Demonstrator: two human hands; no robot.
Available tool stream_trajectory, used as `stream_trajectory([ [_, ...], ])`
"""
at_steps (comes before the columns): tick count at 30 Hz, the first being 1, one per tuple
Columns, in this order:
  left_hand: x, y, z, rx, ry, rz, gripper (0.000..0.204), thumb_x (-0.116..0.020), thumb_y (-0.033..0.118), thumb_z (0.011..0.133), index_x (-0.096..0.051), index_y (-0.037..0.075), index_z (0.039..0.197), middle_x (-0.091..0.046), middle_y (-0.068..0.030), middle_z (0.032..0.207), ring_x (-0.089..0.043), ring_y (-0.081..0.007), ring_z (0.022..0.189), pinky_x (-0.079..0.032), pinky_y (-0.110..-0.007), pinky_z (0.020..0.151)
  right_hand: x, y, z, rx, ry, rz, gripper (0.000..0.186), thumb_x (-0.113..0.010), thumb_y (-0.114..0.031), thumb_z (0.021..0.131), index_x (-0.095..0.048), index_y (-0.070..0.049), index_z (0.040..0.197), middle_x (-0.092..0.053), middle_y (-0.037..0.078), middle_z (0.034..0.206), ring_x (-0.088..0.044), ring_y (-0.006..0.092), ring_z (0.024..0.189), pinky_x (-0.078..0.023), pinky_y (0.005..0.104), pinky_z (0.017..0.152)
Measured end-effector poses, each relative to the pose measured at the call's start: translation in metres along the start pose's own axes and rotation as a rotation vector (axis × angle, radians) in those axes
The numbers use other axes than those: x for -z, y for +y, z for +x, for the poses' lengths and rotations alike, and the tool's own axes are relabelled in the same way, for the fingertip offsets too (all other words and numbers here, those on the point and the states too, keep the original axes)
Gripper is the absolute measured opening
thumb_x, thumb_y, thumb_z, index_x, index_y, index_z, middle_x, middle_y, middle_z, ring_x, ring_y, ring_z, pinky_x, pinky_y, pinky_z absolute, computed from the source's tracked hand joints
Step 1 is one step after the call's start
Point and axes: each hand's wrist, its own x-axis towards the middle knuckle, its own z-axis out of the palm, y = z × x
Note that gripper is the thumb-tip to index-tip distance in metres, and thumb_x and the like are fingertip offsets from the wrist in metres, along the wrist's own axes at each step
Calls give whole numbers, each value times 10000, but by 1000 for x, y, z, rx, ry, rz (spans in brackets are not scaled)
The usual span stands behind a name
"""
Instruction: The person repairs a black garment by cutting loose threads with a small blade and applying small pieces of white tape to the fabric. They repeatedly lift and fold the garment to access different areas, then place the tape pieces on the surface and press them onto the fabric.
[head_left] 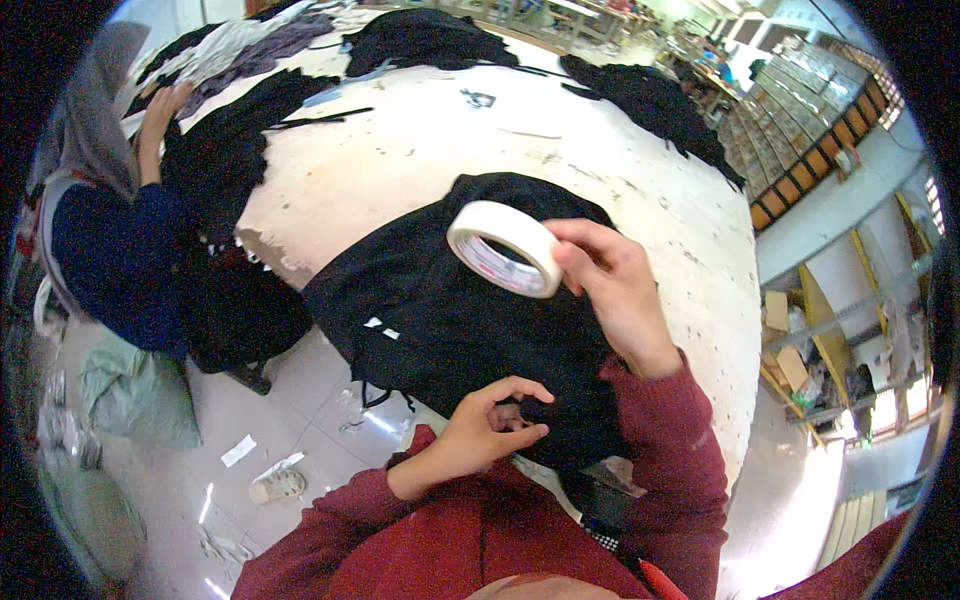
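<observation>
In my right hand point(618, 290) is a roll of white tape point(505, 222), pinched at its right edge between thumb and fingers and raised over a black garment point(400, 270). The garment lies bunched on the pale table point(660, 220) before me, part of it hanging over the near edge. Two small white pieces point(381, 328) rest on its left part. Low in front of my body, my left hand point(490, 425) is held beside the garment's near side. Its thumb and forefinger curve apart with nothing seen between them; its other fingers are partly hidden.
At the left stands another person point(110, 250), one hand point(165, 105) on dark cloth. More black garments point(430, 42) lie along the table's far side. A pale green sack point(140, 390) and a light shoe point(278, 486) are on the tiled floor. Shelves point(840, 350) stand at the right.
</observation>
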Motion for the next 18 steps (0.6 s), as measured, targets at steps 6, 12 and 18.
stream_trajectory([
  [6, -13, 6, 2, -218, -15, -170, 623, -684, -120, 779, -420, 81, 1306, -400, -2, 1190, -550, -67, 923, -456, -182, 670, 37, -3, -124, -60, 161, 40, 304, -601, -309, 944, -620, -7, 974, -611, 59, 996, -567, 134, 906, -445, 271, 806],
  [12, -27, 23, 8, -218, 38, 156, 686, -682, -84, 716, -439, 117, 1325, -458, 9, 952, -515, -74, 855, -425, -208, 707, 30, 51, -199, -138, 234, 605, 122, -534, -125, 970, -586, -19, 997, -579, 55, 1032, -541, 120, 931, -442, 248, 823],
  [18, -42, 20, 9, -390, 70, 735, 257, -765, 31, 639, -681, 34, 883, -489, -44, 814, -526, -176, 778, -426, -283, 691, 24, 70, -207, -261, 424, 268, 137, -505, -19, 953, -606, -14, 1045, -614, 60, 1004, -575, 121, 914, -453, 242, 834],
])
